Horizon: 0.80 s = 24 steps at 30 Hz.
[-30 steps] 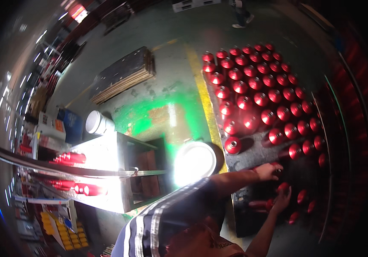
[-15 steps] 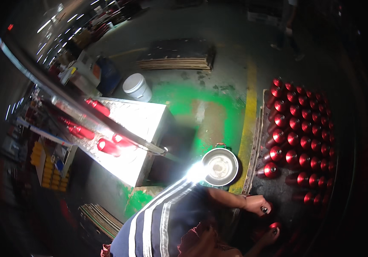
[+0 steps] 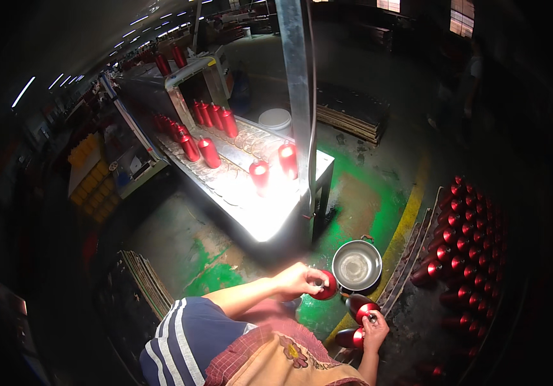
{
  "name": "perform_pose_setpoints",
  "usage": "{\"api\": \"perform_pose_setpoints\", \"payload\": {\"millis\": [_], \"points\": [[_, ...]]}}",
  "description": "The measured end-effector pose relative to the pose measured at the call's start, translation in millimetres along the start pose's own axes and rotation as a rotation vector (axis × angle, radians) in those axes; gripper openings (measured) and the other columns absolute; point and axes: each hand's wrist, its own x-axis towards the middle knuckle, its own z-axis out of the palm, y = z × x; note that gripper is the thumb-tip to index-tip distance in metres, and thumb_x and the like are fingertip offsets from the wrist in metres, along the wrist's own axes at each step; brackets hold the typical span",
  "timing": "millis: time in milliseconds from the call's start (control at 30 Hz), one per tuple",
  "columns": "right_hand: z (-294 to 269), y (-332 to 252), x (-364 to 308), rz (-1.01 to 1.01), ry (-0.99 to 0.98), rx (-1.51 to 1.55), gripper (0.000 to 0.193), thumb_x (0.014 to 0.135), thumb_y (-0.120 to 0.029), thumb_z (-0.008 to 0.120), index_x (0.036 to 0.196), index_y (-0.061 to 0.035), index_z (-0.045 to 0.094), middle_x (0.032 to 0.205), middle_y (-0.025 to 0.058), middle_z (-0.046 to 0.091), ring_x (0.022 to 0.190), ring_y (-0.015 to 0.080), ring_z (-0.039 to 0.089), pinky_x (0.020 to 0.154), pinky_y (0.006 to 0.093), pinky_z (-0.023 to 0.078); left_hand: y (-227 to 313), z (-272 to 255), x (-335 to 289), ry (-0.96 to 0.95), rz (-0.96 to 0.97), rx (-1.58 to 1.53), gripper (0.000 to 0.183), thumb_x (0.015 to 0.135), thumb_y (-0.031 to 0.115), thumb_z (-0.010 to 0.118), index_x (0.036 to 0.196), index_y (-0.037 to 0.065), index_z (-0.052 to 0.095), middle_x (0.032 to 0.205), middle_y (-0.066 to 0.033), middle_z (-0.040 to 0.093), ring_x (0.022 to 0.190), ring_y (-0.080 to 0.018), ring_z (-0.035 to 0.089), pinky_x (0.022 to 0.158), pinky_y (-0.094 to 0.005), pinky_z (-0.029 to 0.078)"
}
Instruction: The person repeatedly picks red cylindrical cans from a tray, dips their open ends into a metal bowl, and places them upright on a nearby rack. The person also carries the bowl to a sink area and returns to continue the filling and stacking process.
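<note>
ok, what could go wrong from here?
1. Scuffing: two red bottles sit close together at the right hand and might knock each other.
2. Bump: the left hand holds a third bottle that appears near the metal pan; it could clip it, though depth is hard to judge.
3. Toppling: upright bottles on the bench might tip if nudged.

Left hand point(image 3: 302, 281) and right hand point(image 3: 375, 330) are both curled.

Table point(image 3: 265, 215) glare blown out; elsewhere v. dim, edges warped, poss. blurred.
</note>
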Motion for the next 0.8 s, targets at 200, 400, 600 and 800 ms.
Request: {"api": "perform_pose_setpoints", "payload": {"millis": [200, 400, 600, 800], "points": [[121.8, -24.9, -12.1, 0.03, -0.356, -0.033, 0.022, 0.078, 0.004, 0.073, 0.098, -0.0024, 0.066, 0.071, -0.004, 0.056, 0.053, 0.0023, 0.046, 0.046, 0.0187, 0.035, -47.9, -64.1, -126.3, 0.376, -0.227, -0.359, 0.025, 0.083, 0.006, 0.07, 0.108, 0.005, 0.07, 0.096, -0.0019, 0.07, 0.087, -0.0083, 0.062, 0.082, -0.0267, 0.051], [266.1, -18.9, -10.7, -0.021, -0.626, -0.294, 0.027, 0.075, -0.004, 0.078, 0.101, -0.0018, 0.071, 0.079, -0.0059, 0.06, 0.065, 0.0014, 0.048, 0.059, 0.0181, 0.039, -119.6, -138.3, -238.9, 0.791, -0.335, -0.376, 0.022, 0.078, 0.008, 0.075, 0.1, 0.005, 0.073, 0.091, 0.0001, 0.07, 0.084, -0.0064, 0.061, 0.079, -0.0247, 0.05], [439.5, -31.1, -9.2, 0.087, -0.758, -0.483, 0.029, 0.076, -0.013, 0.078, 0.104, -0.0077, 0.074, 0.096, 0.0041, 0.072, 0.082, 0.0085, 0.062, 0.078, 0.0256, 0.051, -218.7, -226.8, -334.6, 0.972, -0.379, -0.238, 0.019, 0.077, 0.007, 0.076, 0.096, 0.006, 0.073, 0.081, 0.0047, 0.065, 0.073, -0.0037, 0.055, 0.07, -0.021, 0.048], [572.2, -57.9, -2.7, 0.016, -0.818, -0.5, 0.031, 0.076, -0.015, 0.076, 0.107, -0.0087, 0.073, 0.099, 0.0067, 0.073, 0.085, 0.0103, 0.064, 0.082, 0.0273, 0.052, -277.5, -310.7, -382.3, 1.117, -0.347, -0.262, 0.015, 0.078, 0.004, 0.076, 0.093, 0.004, 0.072, 0.075, 0.0077, 0.059, 0.061, 0.0016, 0.047, 0.054, -0.0165, 0.039]]}}
